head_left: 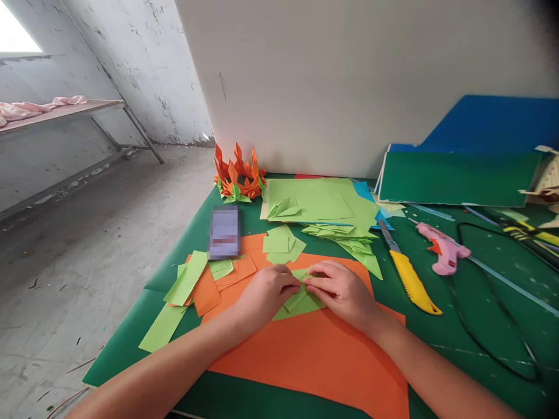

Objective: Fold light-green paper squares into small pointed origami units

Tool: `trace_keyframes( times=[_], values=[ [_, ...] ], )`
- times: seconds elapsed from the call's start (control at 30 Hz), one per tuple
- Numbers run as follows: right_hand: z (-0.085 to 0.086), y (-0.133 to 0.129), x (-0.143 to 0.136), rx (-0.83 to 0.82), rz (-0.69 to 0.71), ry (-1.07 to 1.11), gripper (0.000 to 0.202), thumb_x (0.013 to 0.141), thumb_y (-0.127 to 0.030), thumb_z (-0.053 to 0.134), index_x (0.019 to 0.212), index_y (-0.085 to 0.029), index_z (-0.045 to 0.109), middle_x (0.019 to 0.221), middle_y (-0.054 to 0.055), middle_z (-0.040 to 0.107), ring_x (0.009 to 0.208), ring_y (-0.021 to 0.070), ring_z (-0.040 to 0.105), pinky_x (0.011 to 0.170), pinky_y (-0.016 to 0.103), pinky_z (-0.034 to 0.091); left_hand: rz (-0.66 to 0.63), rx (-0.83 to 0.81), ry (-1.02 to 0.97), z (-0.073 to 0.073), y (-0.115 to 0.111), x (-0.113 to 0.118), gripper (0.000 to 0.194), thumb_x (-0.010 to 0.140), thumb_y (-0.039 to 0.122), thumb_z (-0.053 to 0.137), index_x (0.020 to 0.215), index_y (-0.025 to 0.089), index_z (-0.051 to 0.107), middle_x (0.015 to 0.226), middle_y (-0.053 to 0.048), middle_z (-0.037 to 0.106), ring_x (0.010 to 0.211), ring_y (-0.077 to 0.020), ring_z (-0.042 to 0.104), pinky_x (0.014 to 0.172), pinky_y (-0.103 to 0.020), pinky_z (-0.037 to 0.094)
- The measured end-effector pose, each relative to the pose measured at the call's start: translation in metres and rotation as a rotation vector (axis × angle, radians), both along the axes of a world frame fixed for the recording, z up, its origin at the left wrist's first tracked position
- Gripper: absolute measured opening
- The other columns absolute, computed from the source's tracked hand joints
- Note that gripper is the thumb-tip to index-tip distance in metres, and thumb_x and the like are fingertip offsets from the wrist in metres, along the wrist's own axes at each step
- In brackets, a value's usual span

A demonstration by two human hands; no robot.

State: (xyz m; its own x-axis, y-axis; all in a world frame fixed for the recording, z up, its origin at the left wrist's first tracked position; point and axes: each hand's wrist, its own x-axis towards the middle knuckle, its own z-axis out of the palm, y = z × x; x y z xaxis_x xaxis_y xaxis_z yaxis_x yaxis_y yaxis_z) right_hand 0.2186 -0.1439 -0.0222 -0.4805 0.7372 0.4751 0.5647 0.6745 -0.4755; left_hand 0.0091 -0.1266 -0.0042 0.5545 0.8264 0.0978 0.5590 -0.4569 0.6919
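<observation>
A light green paper piece (301, 304) with creases lies over a large orange sheet (301, 355). My left hand (271, 291) pinches its upper middle, thumb and forefinger pressed together. From the other side, my right hand (343, 288) pinches the same spot, fingertips almost touching those of the left. The fingers hide the part of the paper between them. Just beyond the hands lie more green paper squares (283, 243). Left of my left hand, green strips (187, 279) and orange paper pieces (207, 291) overlap.
A folded orange-and-green paper crown (239, 174) stands at the back left, behind a blurred phone (224, 233). Folded green pieces (345, 235) lie beside stacked green sheets (312, 195). On the right are a yellow-handled cutter (408, 279), a pink glue gun (448, 250) and its black cord (463, 323).
</observation>
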Motion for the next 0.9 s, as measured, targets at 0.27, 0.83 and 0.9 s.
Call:
trace_keyframes(
  times=[0.27,0.83,0.9],
  values=[
    [-0.0002,0.0012,0.0032,-0.055,0.036,-0.013,0.021,0.096,-0.021,0.05,0.1,-0.023,0.071,0.095,0.009,0.065,0.091,0.0212,0.06,0.078,0.035,0.052,-0.077,0.091,0.104,-0.0009,-0.0012,-0.0012,0.026,0.094,0.021,0.051,0.086,0.019,0.076,0.088,-0.005,0.063,0.071,-0.0128,0.061,0.068,-0.022,0.049],
    [-0.0005,0.0007,0.0047,-0.05,0.04,-0.037,0.023,0.097,-0.024,0.049,0.106,-0.024,0.071,0.098,0.009,0.065,0.092,0.0217,0.059,0.077,0.036,0.052,-0.181,0.127,0.13,0.0031,0.0035,-0.0063,0.026,0.094,0.018,0.049,0.083,0.018,0.073,0.087,-0.004,0.061,0.068,-0.0112,0.058,0.064,-0.02,0.045],
    [-0.0005,0.0005,0.0046,-0.032,0.032,-0.056,0.023,0.097,-0.024,0.05,0.104,-0.024,0.071,0.098,0.009,0.065,0.093,0.0216,0.059,0.078,0.035,0.052,-0.198,0.132,0.138,0.0048,0.0044,-0.006,0.028,0.094,0.019,0.048,0.08,0.017,0.072,0.086,-0.004,0.06,0.069,-0.0117,0.057,0.065,-0.021,0.045]
  ],
)
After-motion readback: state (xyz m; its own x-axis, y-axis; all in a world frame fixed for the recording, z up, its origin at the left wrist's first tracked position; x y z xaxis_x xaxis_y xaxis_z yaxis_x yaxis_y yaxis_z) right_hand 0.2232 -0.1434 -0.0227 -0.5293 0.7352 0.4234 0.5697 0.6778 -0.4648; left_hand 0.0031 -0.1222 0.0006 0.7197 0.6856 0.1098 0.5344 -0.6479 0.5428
